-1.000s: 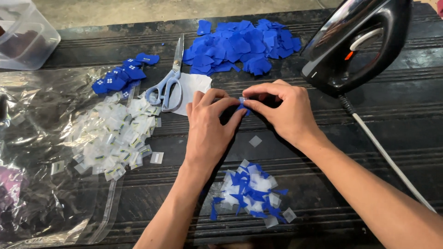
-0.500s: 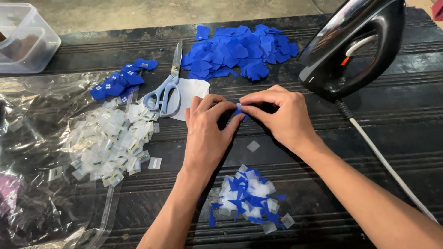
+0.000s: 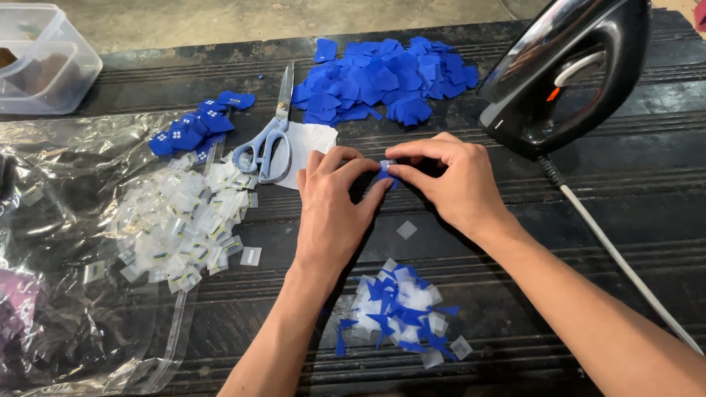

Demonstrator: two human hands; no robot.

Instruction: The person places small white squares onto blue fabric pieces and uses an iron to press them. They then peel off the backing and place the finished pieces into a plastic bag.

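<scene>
Both my hands were on one small blue fabric piece (image 3: 387,170), just right of the scissors (image 3: 271,140). Left hand (image 3: 332,213) pinched its left edge with the fingertips; right hand (image 3: 450,184) was clamped on its right edge with thumb and forefinger. The piece sat just above the table (image 3: 603,169), between the two hands.

Progress, judged from the piles: a mixed heap of blue and clear bits (image 3: 401,312), well below the scissors, looked like what was already handled, and it was small. The big blue fabric pile (image 3: 382,81), right of the scissors, was still large, so most of the work was left. A smaller stack of blue pieces with white dots (image 3: 193,126) and a heap of clear packets (image 3: 184,228) lay left of the scissors. The iron (image 3: 566,73) stood on end, far right of the scissors, unused.
</scene>
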